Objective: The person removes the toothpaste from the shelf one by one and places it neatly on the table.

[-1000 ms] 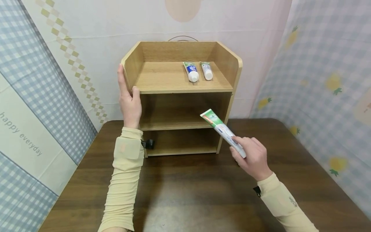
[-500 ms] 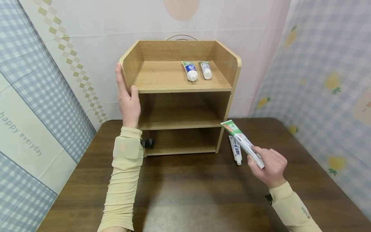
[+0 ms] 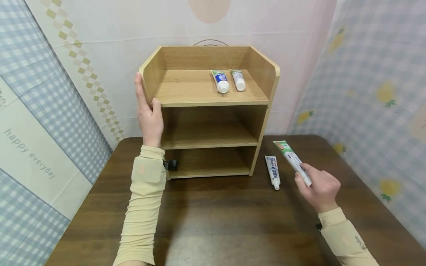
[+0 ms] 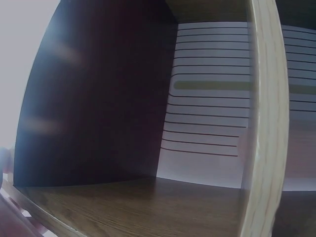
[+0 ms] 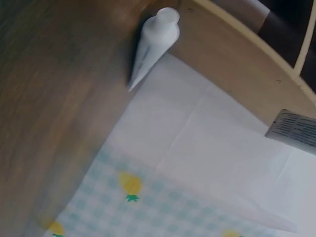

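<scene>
A light wooden shelf unit point(image 3: 209, 103) with open tiers stands at the table's far side. My left hand point(image 3: 150, 118) holds its left side panel, fingers along the outside and thumb at the front edge. My right hand point(image 3: 319, 186) grips a green-and-white toothpaste tube point(image 3: 293, 160) by its lower end, green end pointing up and left. Beside it a white-and-blue toothpaste tube point(image 3: 273, 173) lies on the table, right of the shelf. On the top shelf lie a blue-and-green toothpaste tube point(image 3: 220, 81) and a white toothpaste tube point(image 3: 238, 80), caps forward. The held tube point(image 5: 294, 131) shows partly in the right wrist view.
The shelf stands on a dark brown wooden table point(image 3: 213, 221). Cloth with pineapples and blue checks point(image 3: 359, 99) hangs at the right, and a checked cloth point(image 3: 66, 122) at the left. A pale cloth point(image 3: 133, 22) covers the back.
My right hand has moved right with the green-and-white toothpaste tube, away from the shelf front. The tube lying on the table has come into full sight. My left hand stays on the shelf.
</scene>
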A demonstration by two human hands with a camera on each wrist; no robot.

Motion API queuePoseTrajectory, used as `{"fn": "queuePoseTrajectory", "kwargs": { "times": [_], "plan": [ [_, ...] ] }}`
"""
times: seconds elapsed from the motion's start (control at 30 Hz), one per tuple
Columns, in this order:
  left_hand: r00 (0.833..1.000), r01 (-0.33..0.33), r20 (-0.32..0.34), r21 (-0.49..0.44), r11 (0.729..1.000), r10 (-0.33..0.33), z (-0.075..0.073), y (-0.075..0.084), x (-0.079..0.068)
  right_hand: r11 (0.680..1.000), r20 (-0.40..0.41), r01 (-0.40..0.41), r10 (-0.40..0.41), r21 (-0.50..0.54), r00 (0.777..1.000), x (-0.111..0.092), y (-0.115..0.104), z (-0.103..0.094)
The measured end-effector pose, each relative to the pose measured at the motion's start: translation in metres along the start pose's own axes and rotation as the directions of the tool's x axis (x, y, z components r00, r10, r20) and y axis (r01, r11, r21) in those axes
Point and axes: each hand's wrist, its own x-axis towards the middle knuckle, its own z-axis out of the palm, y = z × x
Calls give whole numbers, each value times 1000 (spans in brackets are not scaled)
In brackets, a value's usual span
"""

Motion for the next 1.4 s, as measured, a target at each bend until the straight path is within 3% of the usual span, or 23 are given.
{"fn": "queuePoseTrajectory", "kwargs": {
  "times": [0.17, 0.27, 0.37, 0.43, 0.5, 0.53, 0.7, 0.8, 0.9, 1.17, 1.4],
  "plan": [
    [1000, 3, 8, 19, 1000, -3, 1, -1, 0, 995, 121, -27, 39, -99, 992, -11, 12, 2],
    [1000, 10, 10, 25, 1000, -10, 2, -1, 0, 992, 147, -37, 54, -117, 988, -16, 15, 2],
    [1000, 23, 14, 1, 1000, -23, 1, 6, -1, 990, 183, -42, 67, -138, 981, -18, 18, 3],
    [999, 34, 20, -18, 999, -34, 0, 15, -3, 986, 244, -70, 106, -151, 964, -18, 22, 3],
    [999, 38, 24, -33, 999, -37, -2, 24, -5, 977, 340, -128, 181, -173, 923, -17, 28, 2],
    [999, 38, 25, -36, 999, -37, -2, 27, -6, 968, 390, -169, 232, -188, 891, -17, 31, 2],
    [999, 32, 28, -39, 999, -31, -3, 33, -7, 896, 585, -323, 444, -306, 679, -19, 49, 0],
    [999, 37, 35, -40, 999, -36, -3, 31, -7, 868, 641, -352, 496, -350, 587, -20, 57, -1],
    [999, 43, 35, -35, 998, -42, -4, 30, -8, 855, 674, -366, 516, -367, 529, -21, 60, -2],
    [999, 34, 32, -27, 999, -33, -4, 32, -8, 861, 747, -354, 498, -366, 440, -28, 60, 0],
    [998, 50, 31, -18, 999, -49, -5, 33, -9, 885, 848, -307, 439, -351, 297, -34, 61, 4]
  ]
}}
